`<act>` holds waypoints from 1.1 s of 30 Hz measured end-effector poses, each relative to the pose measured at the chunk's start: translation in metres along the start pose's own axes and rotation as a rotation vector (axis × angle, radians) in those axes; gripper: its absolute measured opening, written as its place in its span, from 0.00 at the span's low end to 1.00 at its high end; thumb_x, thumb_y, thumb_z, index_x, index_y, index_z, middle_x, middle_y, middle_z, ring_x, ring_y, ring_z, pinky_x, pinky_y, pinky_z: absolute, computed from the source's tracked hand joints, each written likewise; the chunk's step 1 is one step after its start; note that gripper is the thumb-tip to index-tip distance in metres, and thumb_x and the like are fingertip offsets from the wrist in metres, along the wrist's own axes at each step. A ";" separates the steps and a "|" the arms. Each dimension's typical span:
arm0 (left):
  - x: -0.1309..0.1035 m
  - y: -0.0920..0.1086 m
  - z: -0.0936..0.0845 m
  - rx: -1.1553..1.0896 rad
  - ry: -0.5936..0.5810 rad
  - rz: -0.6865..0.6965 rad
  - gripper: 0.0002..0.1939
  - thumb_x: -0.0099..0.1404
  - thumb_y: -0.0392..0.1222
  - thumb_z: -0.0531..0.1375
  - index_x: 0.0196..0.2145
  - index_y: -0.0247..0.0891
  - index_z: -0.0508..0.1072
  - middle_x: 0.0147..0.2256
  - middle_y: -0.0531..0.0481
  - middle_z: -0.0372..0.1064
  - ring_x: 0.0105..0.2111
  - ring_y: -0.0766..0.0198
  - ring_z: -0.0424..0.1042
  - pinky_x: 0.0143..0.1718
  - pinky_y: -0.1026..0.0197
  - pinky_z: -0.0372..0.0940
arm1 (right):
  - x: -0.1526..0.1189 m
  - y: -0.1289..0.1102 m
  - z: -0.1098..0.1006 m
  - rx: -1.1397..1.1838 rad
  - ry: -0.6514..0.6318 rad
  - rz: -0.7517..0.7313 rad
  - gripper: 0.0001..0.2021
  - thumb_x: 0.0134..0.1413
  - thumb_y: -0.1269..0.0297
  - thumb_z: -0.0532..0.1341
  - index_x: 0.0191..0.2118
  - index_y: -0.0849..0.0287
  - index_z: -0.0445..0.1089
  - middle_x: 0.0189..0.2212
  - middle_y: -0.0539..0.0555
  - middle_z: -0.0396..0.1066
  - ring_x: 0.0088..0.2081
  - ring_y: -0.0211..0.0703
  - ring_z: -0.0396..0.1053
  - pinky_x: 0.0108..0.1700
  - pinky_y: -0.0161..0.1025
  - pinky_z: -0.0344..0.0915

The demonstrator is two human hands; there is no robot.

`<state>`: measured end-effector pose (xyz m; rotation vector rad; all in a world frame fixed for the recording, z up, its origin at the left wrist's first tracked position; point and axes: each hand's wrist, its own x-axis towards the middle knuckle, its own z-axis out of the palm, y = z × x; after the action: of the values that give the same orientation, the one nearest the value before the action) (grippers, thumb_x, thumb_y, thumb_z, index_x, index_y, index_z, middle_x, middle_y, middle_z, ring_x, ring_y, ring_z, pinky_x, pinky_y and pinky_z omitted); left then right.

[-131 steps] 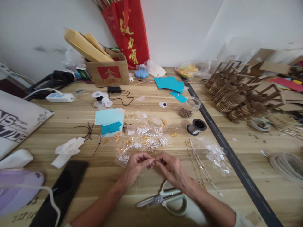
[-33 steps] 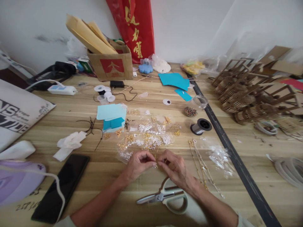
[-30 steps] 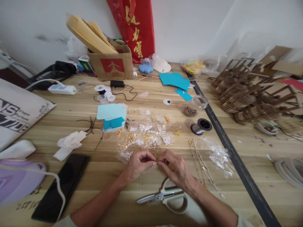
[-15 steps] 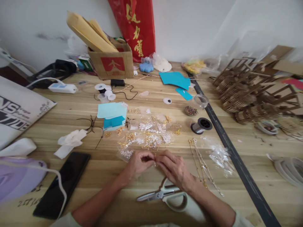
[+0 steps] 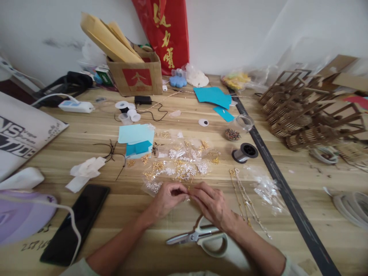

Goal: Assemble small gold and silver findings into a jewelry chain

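Note:
My left hand (image 5: 170, 197) and my right hand (image 5: 211, 202) meet at the fingertips over the table's near middle, each closed in a pinch. A tiny gold-coloured piece shows at the pinch; its kind is too small to make out. A faint thin thread hangs below my left hand. Just beyond the fingers lie small plastic bags of gold and silver beads (image 5: 185, 170). Under my right wrist rest scissors (image 5: 198, 234) with pale handles, blades pointing left. To the right of my right hand lie gold and silver chains (image 5: 244, 195).
A wire spool (image 5: 245, 153) and a jar of beads (image 5: 232, 133) stand beyond the chains. A black phone (image 5: 75, 224) lies at left, near crumpled tissue (image 5: 85, 172). Blue sheets (image 5: 136, 134) lie behind the beads. Brown wooden frames (image 5: 310, 111) crowd the right; a cardboard box (image 5: 135, 76) stands at the back.
Both hands stay in nearly the same place, with only a slight shift of the fingers at the pinch. Nothing else on the table has visibly moved.

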<state>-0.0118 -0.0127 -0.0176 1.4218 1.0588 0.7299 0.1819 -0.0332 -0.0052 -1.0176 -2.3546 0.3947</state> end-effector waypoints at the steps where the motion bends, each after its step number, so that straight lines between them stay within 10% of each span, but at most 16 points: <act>1: 0.000 0.001 0.000 0.009 -0.003 0.009 0.05 0.55 0.38 0.62 0.26 0.34 0.76 0.26 0.49 0.74 0.28 0.63 0.69 0.31 0.64 0.61 | 0.000 0.000 0.000 -0.008 -0.001 0.003 0.10 0.67 0.69 0.50 0.44 0.60 0.68 0.37 0.57 0.72 0.35 0.39 0.72 0.33 0.34 0.68; 33: 0.001 0.011 0.000 -0.124 0.026 -0.113 0.08 0.52 0.42 0.65 0.23 0.34 0.74 0.23 0.51 0.71 0.26 0.65 0.67 0.30 0.64 0.62 | 0.006 -0.001 -0.002 0.286 0.009 0.165 0.09 0.66 0.68 0.52 0.39 0.58 0.69 0.33 0.53 0.70 0.33 0.38 0.69 0.34 0.34 0.66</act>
<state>-0.0088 -0.0110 -0.0075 1.2403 1.0862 0.7213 0.1788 -0.0298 -0.0013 -1.0722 -2.1348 0.7634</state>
